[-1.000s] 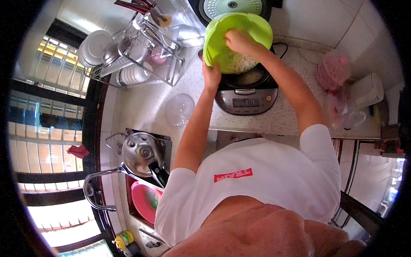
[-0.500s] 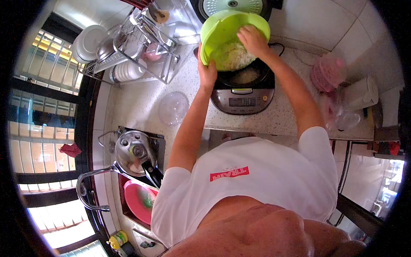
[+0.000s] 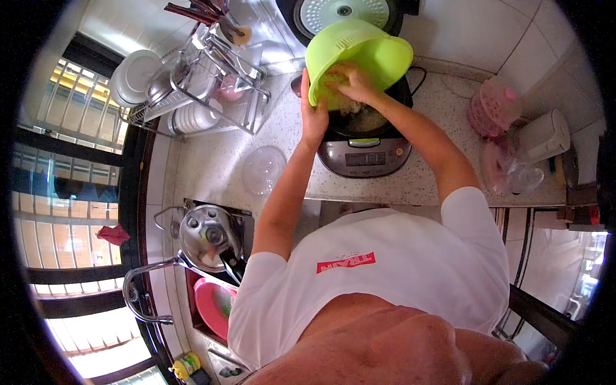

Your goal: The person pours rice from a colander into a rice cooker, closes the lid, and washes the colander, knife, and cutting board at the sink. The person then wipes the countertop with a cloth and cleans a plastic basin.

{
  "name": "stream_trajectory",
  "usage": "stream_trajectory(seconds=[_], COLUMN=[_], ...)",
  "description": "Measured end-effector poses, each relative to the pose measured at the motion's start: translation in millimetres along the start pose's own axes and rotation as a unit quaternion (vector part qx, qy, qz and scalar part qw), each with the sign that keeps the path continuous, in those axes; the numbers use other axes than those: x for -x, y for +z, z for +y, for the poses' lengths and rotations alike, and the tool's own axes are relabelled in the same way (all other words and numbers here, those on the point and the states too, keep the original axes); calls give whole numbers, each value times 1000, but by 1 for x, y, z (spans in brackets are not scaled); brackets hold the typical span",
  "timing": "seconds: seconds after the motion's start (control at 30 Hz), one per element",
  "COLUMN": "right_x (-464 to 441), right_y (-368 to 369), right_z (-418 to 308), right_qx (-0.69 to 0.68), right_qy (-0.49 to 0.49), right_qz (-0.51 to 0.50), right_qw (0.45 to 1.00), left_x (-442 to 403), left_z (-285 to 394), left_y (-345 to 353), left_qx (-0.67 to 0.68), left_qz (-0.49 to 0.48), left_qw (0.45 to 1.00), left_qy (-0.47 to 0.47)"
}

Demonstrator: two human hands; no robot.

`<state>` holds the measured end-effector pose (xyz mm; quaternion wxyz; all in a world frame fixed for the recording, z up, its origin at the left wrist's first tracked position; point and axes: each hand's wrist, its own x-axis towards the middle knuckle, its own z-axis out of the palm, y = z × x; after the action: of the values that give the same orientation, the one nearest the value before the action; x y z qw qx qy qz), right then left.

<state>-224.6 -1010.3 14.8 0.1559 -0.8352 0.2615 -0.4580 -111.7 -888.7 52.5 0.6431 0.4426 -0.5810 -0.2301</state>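
Note:
A bright green plastic washing bowl [image 3: 389,54], slotted near its rim, is tipped over the open rice cooker [image 3: 364,159]. My left hand [image 3: 314,115] grips the bowl's left edge. Inside the bowl, my right hand [image 3: 350,82] has its fingers stretched toward the left wall, touching white rice [image 3: 348,104] that lies at the lower lip. More pale grains show in the cooker's dark inner pot [image 3: 369,120]. The bowl hides part of that pot. Behind it stands the cooker's raised lid [image 3: 344,11].
On the counter left of my forearm lies a clear round lid [image 3: 264,169]. A metal dish rack [image 3: 212,96] with bowls stands further left. A pressure cooker [image 3: 210,234] sits at the sink beside the faucet [image 3: 131,289]. Pink baskets [image 3: 494,109] and a white jug [image 3: 544,136] stand right.
My right hand has moved left and down inside the bowl, into the rice. The bowl is tipped further, and less rice shows in it.

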Motion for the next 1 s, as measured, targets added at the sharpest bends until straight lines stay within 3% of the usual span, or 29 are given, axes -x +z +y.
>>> stream_trajectory(seconds=[0.07,0.13,0.27,0.33,0.37,0.43,0.47,0.53,0.63,0.7,0.77,0.83,0.9,0.97,1.0], right_x=[0,3,24,23,20,15,10,-1,-4,7,16,13,9,1,-2], right_y=[-4,-3,-31,-50,-52,-48,-41,-21,-6,-13,-35,-59,-62,-49,-35], right_z=[-6,-2,-3,-14,-19,-28,-30,-30,-40,-46,-44,-50,-49,-32,-22], right_qx=[3,-143,-79,-4,-4,-4,-4,-49,-102,-91,24,19,15,-7,16], right_qy=[-24,33,-32,28,26,33,35,-8,-26,1,-33,-9,31,-11,-15], right_qz=[-11,-89,-166,-377,-377,-250,-246,-61,-49,-69,-282,-350,-409,-171,-116], right_qw=[1000,985,982,926,926,968,969,997,993,993,958,937,912,985,993], left_x=[2,3,1,2,2,5,6,4,2,1,3,3,5,5,5], left_z=[0,-3,-12,-10,-16,-39,-47,-50,-43,-40,-37,-33,-38,-32,-30], left_y=[1,0,-1,0,-2,-9,-11,-12,-10,-8,-8,-7,-9,-6,-5], left_qx=[-7,-9,-4,-22,-23,-44,-45,-15,-16,23,62,-17,-38,28,30], left_qz=[-1,3,5,14,15,8,3,3,-10,-8,10,9,11,12,8], left_qw=[1000,1000,1000,1000,1000,998,998,999,999,998,995,1000,999,998,998], left_qy=[0,-2,3,4,5,-41,-39,-52,-44,-61,-74,16,-10,-47,-46])
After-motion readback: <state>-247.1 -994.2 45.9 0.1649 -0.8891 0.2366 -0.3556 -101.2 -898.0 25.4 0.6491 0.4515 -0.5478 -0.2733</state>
